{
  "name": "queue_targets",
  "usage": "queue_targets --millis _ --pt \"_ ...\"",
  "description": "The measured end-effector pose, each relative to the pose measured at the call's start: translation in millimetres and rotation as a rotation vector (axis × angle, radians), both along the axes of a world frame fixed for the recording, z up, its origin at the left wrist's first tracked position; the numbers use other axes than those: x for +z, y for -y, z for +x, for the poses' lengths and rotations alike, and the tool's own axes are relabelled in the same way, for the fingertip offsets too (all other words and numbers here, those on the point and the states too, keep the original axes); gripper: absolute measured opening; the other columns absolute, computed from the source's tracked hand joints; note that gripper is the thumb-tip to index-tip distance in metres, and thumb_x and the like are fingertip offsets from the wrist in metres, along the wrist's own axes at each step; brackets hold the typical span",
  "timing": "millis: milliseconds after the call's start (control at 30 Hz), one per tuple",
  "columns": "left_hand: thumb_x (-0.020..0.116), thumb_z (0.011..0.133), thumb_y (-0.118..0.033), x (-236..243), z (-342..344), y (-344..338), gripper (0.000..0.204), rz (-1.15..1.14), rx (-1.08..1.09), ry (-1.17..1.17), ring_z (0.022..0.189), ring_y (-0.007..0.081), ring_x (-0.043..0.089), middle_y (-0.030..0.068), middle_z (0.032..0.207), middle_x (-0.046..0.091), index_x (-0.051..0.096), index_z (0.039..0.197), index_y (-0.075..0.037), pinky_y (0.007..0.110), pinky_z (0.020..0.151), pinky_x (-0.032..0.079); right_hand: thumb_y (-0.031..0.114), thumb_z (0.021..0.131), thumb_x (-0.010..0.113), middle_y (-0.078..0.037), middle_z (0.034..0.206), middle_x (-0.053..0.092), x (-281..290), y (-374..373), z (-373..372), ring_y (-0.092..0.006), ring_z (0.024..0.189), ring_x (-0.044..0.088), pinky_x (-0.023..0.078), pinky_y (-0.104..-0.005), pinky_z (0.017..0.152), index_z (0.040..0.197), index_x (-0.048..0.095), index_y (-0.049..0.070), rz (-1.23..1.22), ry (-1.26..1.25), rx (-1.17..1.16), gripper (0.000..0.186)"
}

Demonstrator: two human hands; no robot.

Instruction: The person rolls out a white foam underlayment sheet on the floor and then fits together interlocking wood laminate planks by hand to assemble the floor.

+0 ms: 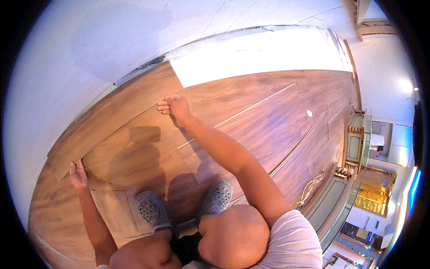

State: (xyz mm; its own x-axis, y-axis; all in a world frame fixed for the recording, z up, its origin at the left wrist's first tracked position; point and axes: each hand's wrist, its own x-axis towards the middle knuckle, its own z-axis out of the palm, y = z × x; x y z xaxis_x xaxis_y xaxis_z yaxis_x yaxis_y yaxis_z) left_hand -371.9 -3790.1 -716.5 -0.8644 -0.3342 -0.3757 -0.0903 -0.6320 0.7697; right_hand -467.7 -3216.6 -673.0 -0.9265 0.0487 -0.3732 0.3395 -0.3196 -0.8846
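Wood-grain brown plank, likely laminate, lies on the floor between the two hands, its long far edge facing the white wall; call it the near plank. Left hand is at its left short end, close to the corner, fingers extended and slightly parted, pointing away from the body. Right hand is farther along the far long edge, fingers close together and curled over the seam line, pointing left. Can't tell if either hand actually pinches the board or just rests against it; can't tell either if the edge is lifted. Judging by looks: stiff, light to moderate for its length, awkward to manage one-handed, smooth face probably a bit slippery, thin edges and corners probably the part that chips. Best hold is low on the edges, one hand by each end, not flat on the face. Relative to fingers: board body sits right of the left fingertips and on the body side of the right ones; another plank strip runs beyond the seam, toward the wall. Bright white sheet lies past the right hand; gray clogs stand on the body side.
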Motion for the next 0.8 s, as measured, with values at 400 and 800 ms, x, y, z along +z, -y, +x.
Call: queue_targets --millis 400,800 --pt "0.064 0.092 -0.002 51.7 7.0 -47.1 0.038 0.231 0.079 -0.118 0.13 0.0291 0.049 0.0163 0.134 0.056 0.05 0.127 0.005 0.044 0.117 0.037 0.014 0.098 0.054 -0.018 0.097 0.07 135.1 -14.3 -37.3 -0.0219 0.086 0.07 0.055 -0.0271 0.073 0.108 0.059 -0.008 0.16 0.162 0.107 0.024" --pt "0.061 0.095 -0.008 27.7 32.5 23.6 0.028 0.167 0.091 -0.074 0.126 0.032 0.052 0.0187 0.126 0.058 0.055 0.117 0.008 0.046 0.113 0.041 0.011 0.098 0.052 -0.018 0.098 0.068 38.2 -19.4 7.8 -0.0238 0.083 0.068 0.055 -0.0323 0.07 0.105 0.057 -0.005 0.437 -0.304 0.243 0.018"
